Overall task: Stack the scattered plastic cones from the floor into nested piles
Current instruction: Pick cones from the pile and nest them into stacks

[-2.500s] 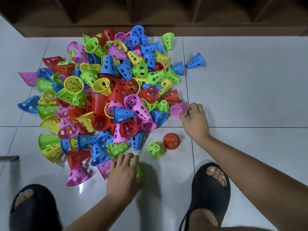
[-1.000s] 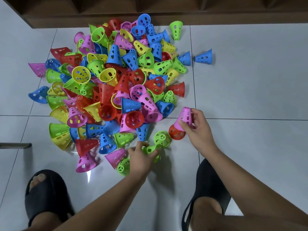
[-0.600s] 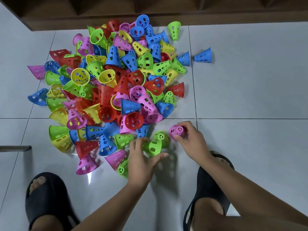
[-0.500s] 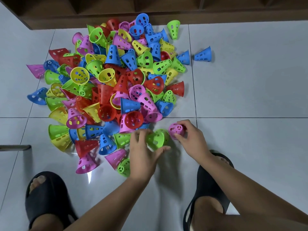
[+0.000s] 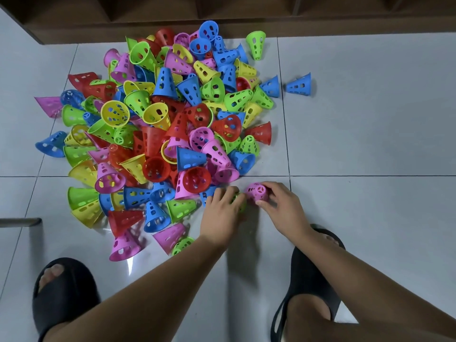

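In the head view, the left hand (image 5: pixel 222 213) has closed over its green cone (image 5: pixel 238 202), now touching the pink cone (image 5: pixel 256 191) gripped by the right hand (image 5: pixel 283 208), so two piles look begun, with the heap (image 5: pixel 160 119) just beyond both hands.

the left hand (image 5: pixel 222 213) covers most of a green cone (image 5: pixel 240 203); only a sliver shows beside its fingers, so the grip cannot be told. the right hand (image 5: pixel 283 208), curled round the pink cone (image 5: pixel 256 191), hides its base. cones deep in the heap (image 5: pixel 160 124) lie buried under others. the wooden shelf (image 5: pixel 246 11) at the far edge of the floor (image 5: pixel 370 144), a grey bar (image 5: pixel 19 222) at its left edge and the left sandal (image 5: pixel 61 292) are cut off.
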